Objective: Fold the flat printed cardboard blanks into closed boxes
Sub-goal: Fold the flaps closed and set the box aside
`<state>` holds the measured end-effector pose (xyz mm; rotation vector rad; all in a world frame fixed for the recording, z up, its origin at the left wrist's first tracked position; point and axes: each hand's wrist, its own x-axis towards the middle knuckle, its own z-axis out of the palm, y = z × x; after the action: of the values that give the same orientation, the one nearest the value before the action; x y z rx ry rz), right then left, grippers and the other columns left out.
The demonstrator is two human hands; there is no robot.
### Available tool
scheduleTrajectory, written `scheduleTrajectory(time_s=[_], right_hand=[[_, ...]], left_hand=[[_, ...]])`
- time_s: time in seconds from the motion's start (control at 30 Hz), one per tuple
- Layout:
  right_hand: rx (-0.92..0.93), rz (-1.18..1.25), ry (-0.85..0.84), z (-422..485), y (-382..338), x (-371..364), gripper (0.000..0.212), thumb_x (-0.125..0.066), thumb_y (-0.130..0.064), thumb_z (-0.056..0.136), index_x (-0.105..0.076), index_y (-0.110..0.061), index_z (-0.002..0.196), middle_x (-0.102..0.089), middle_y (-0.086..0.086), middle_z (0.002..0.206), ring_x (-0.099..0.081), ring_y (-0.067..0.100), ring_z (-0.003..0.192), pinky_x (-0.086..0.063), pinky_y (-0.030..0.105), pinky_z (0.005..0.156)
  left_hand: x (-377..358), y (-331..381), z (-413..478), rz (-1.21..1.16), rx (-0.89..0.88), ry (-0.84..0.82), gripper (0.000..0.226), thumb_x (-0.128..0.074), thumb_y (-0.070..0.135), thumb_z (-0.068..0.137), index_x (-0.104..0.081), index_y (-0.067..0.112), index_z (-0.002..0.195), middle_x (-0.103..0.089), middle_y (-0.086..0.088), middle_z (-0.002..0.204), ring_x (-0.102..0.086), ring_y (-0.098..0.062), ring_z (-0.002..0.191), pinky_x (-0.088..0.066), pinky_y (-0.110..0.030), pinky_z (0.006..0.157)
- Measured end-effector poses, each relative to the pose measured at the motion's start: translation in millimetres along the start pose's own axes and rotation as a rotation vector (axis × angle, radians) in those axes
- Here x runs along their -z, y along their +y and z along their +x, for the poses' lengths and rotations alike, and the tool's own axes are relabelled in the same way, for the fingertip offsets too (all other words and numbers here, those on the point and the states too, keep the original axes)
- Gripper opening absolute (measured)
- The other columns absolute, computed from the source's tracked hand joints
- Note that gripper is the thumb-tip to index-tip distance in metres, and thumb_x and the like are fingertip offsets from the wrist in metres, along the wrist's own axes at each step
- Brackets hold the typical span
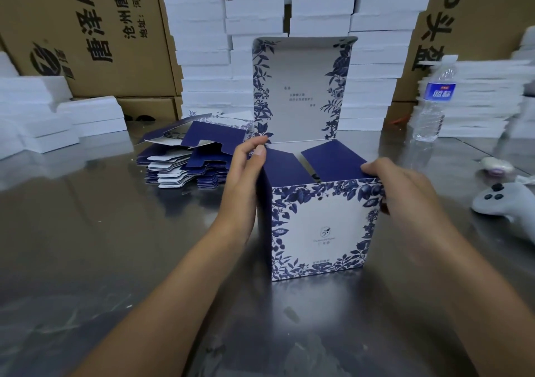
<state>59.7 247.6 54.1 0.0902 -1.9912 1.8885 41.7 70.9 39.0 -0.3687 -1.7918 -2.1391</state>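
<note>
1. Head view, edges and room: the table (86,246) lies bare from 6 to 9 o'clock of the box (321,232). A pile of flat blanks (191,156) sits at 10 o'clock, and white box stacks (202,44) wall off 12 o'clock. A water bottle (432,99) stands at 2 o'clock and a controller (503,203) lies at 3 o'clock.
2. The box stands upright mid-table with its printed front toward the person. Its lid (301,87) is raised upright at the rear, making the long axis vertical, and the blue side flaps (286,168) tilt inward.
3. The left hand (246,171) lies at 9 o'clock, fingers fairly straight against the left wall. The right hand (405,191), at 3 o'clock, grips the upper right edge with its thumb on the flap.
</note>
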Motion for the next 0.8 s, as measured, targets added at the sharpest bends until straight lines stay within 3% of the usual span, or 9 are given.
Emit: scheduleTrajectory(time_s=[0.07, 0.13, 0.23, 0.4, 0.53, 0.63, 0.8], right_hand=[[-0.001, -0.028, -0.022, -4.0, -4.5, 1.4, 0.027, -0.059, -0.028, 0.075, -0.065, -0.024, 0.049, -0.061, -0.008, 0.047, -0.054, 0.01, 0.051, -0.043, 0.018, 0.059], [0.004, -0.033, -0.015, -5.9, -4.8, 0.7, 0.022, -0.055, -0.03, 0.069, -0.06, -0.015, 0.053, -0.061, 0.001, 0.051, -0.051, 0.018, 0.058, -0.04, 0.032, 0.064], [0.067, -0.149, -0.008, -5.1, -6.4, 3.7, 0.031, -0.055, -0.027, 0.073, -0.048, 0.002, 0.064, -0.049, 0.008, 0.057, -0.043, 0.015, 0.058, -0.034, 0.029, 0.062], [0.077, -0.28, -0.076, -1.0, -11.0, 13.6, 0.031, -0.053, -0.016, 0.086, -0.05, 0.01, 0.069, -0.05, 0.004, 0.056, -0.041, 0.011, 0.051, -0.031, 0.023, 0.049], [-0.083, -0.201, -0.237, 14.6, -29.9, 17.7, 0.027, -0.057, -0.012, 0.085, -0.055, -0.006, 0.059, -0.055, 0.001, 0.051, -0.049, 0.008, 0.041, -0.038, 0.008, 0.04], [-0.102, -0.253, -0.323, 26.4, -37.8, 18.1, 0.031, -0.059, -0.014, 0.086, -0.051, -0.013, 0.056, -0.054, -0.002, 0.048, -0.049, 0.005, 0.039, -0.034, 0.008, 0.038], [-0.085, -0.343, -0.354, 28.8, -33.0, 15.9, 0.047, -0.057, -0.014, 0.087, -0.041, -0.02, 0.043, -0.043, -0.002, 0.046, -0.038, 0.008, 0.039, -0.03, 0.013, 0.039]], left_hand=[[0.1, -1.1, -0.8, -0.006, 0.002, -0.01, 0.024, -0.053, 0.051, 0.078, -0.063, 0.045, 0.098, -0.054, -0.001, 0.134, -0.046, -0.021, 0.13, -0.03, -0.049, 0.113], [0.3, -2.1, -0.9, -0.015, 0.003, -0.021, 0.023, -0.053, 0.05, 0.078, -0.064, 0.045, 0.098, -0.054, 0.0, 0.134, -0.047, -0.021, 0.129, -0.03, -0.049, 0.113], [1.1, -3.2, -0.3, -0.031, 0.012, -0.034, 0.021, -0.053, 0.048, 0.079, -0.065, 0.046, 0.096, -0.056, 0.002, 0.132, -0.051, -0.019, 0.126, -0.032, -0.049, 0.112], [2.1, -6.0, 0.3, -0.108, 0.065, -0.075, 0.022, -0.055, 0.045, 0.079, -0.066, 0.045, 0.097, -0.057, 0.003, 0.13, -0.054, -0.02, 0.123, -0.035, -0.05, 0.109], [2.6, -5.9, 4.3, -0.13, 0.079, -0.08, 0.021, -0.055, 0.037, 0.077, -0.068, 0.041, 0.093, -0.069, 0.008, 0.109, -0.065, -0.015, 0.102, -0.047, -0.044, 0.098], [1.2, -4.5, 3.7, -0.126, 0.06, -0.068, 0.02, -0.053, 0.033, 0.077, -0.068, 0.038, 0.09, -0.071, 0.011, 0.089, -0.066, -0.011, 0.084, -0.048, -0.038, 0.083], [0.2, -4.6, 2.5, -0.117, 0.059, -0.062, 0.019, -0.053, 0.035, 0.078, -0.068, 0.04, 0.087, -0.069, 0.012, 0.086, -0.064, -0.012, 0.083, -0.047, -0.041, 0.084]])
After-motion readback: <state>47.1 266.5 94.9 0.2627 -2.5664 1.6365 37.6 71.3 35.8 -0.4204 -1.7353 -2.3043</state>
